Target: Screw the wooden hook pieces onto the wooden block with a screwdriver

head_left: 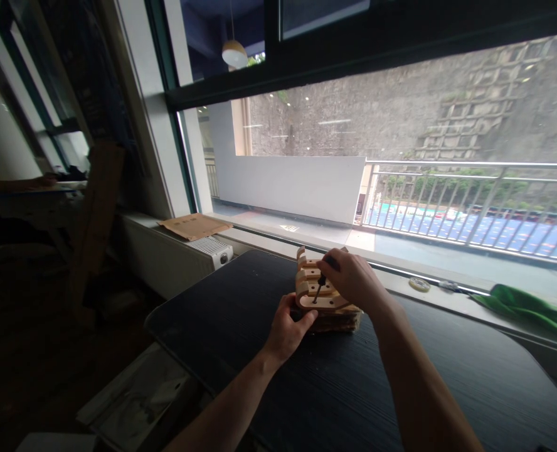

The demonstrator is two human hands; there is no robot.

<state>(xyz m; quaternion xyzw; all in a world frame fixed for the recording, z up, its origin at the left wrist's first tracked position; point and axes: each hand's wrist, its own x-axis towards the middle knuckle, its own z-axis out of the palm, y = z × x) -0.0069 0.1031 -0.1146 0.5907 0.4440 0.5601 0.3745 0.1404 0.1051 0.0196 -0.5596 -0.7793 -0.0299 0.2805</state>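
A stack of light wooden pieces with round holes sits on the dark table near its far edge. My left hand grips the near left side of the stack, thumb against the top piece. My right hand is closed round a small dark screwdriver, its tip pointing down at a hole in the top piece.
A green cloth and a small roll of tape lie on the window sill at the right. Cardboard rests on a white heater unit at the left. Plastic-wrapped material lies below the table's left edge.
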